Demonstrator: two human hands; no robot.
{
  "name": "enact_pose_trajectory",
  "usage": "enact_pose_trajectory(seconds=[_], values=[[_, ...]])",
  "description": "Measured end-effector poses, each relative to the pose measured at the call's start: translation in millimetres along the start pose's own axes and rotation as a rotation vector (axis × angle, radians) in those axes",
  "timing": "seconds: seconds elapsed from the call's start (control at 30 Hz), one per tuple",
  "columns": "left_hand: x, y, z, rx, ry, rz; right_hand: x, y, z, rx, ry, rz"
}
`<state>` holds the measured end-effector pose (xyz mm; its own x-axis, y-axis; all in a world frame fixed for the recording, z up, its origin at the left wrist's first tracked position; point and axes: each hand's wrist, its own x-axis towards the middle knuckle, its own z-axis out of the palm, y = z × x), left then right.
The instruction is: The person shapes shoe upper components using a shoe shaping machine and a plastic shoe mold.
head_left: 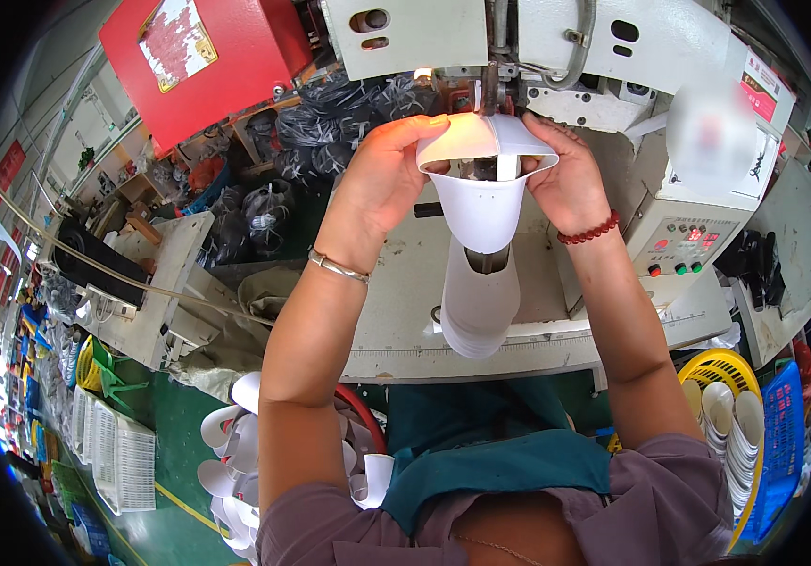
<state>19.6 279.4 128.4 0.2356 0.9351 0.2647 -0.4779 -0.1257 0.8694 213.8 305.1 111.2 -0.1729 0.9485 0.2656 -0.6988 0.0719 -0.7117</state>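
**White curved piece held under machine head**

Left hand (pixel 388 174) and right hand (pixel 566 174) each pinch an edge of the white curved piece (pixel 484 203), at 12 o'clock in view, directly beneath the needle post (pixel 490 90). A stack of like pieces (pixel 476 302) hangs below, at centre. Judgement: keep both edges level, tension even, and fingertips clear of the post; feed slowly so the seam stays centred.
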Motion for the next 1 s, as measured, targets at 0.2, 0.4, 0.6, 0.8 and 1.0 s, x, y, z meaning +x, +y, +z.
enact_pose_trajectory(seconds=[0.2, 0.4, 0.6, 0.8, 1.0], values=[[-1, 0, 2, 0.007, 0.027, 0.003, -2, -1, 2, -0.005, -0.006, 0.017], [-1, 0, 2, 0.021, -0.001, -0.007, -3, -1, 1, -0.017, -0.008, 0.015], [0, -3, 4, 0.012, 0.081, -0.025, -3, -1, -10, -0.027, -0.068, 0.085], [2, -17, -6, -0.133, 0.038, -0.115, -5, 7, -16, -0.002, -0.028, 0.108], [6, -31, -30, -0.270, -0.146, -0.177, -8, 19, -21, -0.102, -0.004, 0.088]])
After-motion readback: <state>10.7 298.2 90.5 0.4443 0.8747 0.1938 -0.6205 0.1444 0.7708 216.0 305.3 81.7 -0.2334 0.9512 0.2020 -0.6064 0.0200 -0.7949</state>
